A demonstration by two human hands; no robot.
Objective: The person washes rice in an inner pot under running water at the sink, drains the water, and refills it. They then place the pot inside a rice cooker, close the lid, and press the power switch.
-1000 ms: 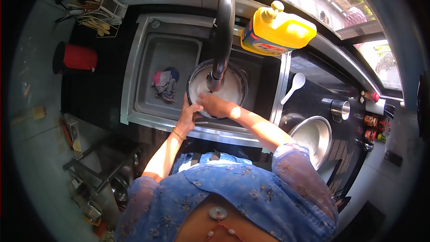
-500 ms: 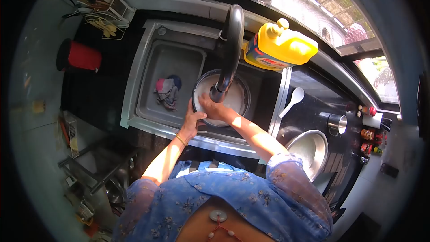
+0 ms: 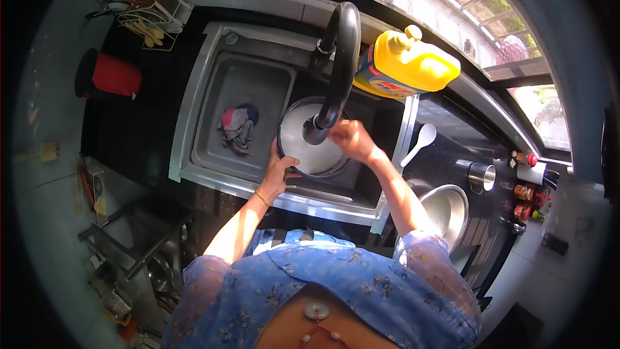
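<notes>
A round dark-rimmed pot (image 3: 316,156) holds cloudy whitish liquid and stands in the right basin of the sink, under the black faucet (image 3: 347,58). My left hand (image 3: 279,171) is closed on the pot's near-left rim, thumb on top and fingers around the outer side. My right hand (image 3: 352,140) is above the pot's right edge, just right of the faucet spout. Its fingers are curled together, and whatever they may hold is hidden. The spout covers part of the pot's middle.
Crumpled cloths (image 3: 238,128) lie in the left basin (image 3: 258,81). A yellow jug (image 3: 413,64) stands behind the sink. To the right are a white spoon (image 3: 421,143), a metal cup (image 3: 482,176) and a metal basin (image 3: 454,210). A red container (image 3: 117,76) is on the left.
My right hand has come up out of the pot and moved right, its fingers now curled beside the spout. My left hand stays on the rim.
</notes>
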